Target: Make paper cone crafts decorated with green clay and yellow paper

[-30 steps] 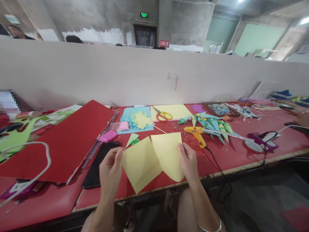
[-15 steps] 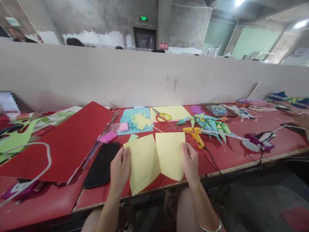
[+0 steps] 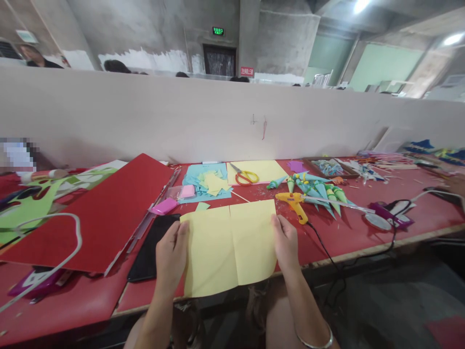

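A sheet of yellow paper (image 3: 210, 252) with a crease down its middle is held up between my hands, nearly flat, over the table's front edge. My left hand (image 3: 170, 254) pinches its left edge, thumb in front. My right hand (image 3: 286, 242) grips the right edge the same way. Beyond the sheet, scissors (image 3: 244, 174) with red and yellow handles lie on another yellow sheet (image 3: 274, 169). A yellow glue gun (image 3: 295, 203) rests just past my right hand. Partly behind my left hand is a black phone (image 3: 150, 252).
Blue and yellow paper scraps (image 3: 210, 184) lie on a blue sheet. Green-blue paper cones (image 3: 323, 191) sit behind the glue gun, whose black cord (image 3: 323, 245) hangs over the edge. A large red board (image 3: 98, 213) covers the left side. A white partition (image 3: 163, 116) stands behind the table.
The yellow paper has been spread from a bent, folded shape to almost flat. My left hand has moved left, while my right hand stays about where it was.
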`<action>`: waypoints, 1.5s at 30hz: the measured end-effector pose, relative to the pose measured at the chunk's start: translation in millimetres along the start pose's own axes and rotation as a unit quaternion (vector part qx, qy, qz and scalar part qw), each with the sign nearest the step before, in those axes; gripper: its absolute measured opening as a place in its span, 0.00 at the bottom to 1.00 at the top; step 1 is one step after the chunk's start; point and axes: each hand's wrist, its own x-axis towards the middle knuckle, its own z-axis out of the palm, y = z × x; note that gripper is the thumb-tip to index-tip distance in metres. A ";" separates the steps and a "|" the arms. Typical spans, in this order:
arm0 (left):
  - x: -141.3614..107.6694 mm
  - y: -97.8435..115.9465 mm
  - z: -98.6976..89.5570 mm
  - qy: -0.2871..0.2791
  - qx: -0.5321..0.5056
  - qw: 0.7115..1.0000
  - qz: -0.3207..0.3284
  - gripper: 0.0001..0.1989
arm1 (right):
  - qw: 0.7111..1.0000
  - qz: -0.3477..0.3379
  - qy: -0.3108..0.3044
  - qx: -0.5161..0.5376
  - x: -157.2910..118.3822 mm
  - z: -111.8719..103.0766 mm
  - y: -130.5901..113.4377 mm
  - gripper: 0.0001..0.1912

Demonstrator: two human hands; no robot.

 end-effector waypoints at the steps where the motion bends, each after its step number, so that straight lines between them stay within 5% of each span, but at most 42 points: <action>1: -0.3 0.4 -0.3 0.004 -0.003 1.000 0.000 0.15 | 1.000 0.002 0.001 -0.001 -0.3 -0.1 -0.4 0.18; 9: -1.8 -1.9 -0.8 0.035 -0.028 0.999 0.001 0.15 | 1.000 0.004 0.003 -0.006 -3.1 -1.8 -1.9 0.20; 17: -1.7 -10.2 0.7 0.049 -0.002 0.998 0.027 0.16 | 0.993 0.023 -0.114 0.007 2.0 -3.6 7.6 0.20; 23: -10.0 -9.8 8.0 0.152 0.058 0.986 0.041 0.16 | 0.999 -0.018 -0.025 -0.030 -3.6 2.9 10.3 0.19; 28: -12.1 -9.7 9.6 0.157 0.063 0.984 0.046 0.16 | 0.999 -0.014 0.004 -0.028 -7.3 6.1 12.0 0.19; 36: -1.0 -22.8 -18.1 0.212 0.106 0.971 -0.008 0.14 | 0.994 0.031 0.100 -0.010 6.1 -20.9 21.3 0.17; 40: 15.0 -25.1 -18.5 0.165 0.068 0.984 -0.016 0.11 | 0.994 0.045 0.093 -0.021 9.6 -29.8 24.8 0.17; 45: 55.2 -26.2 17.9 0.040 0.006 0.999 0.021 0.09 | 0.997 0.032 0.007 -0.065 8.0 -19.5 35.0 0.15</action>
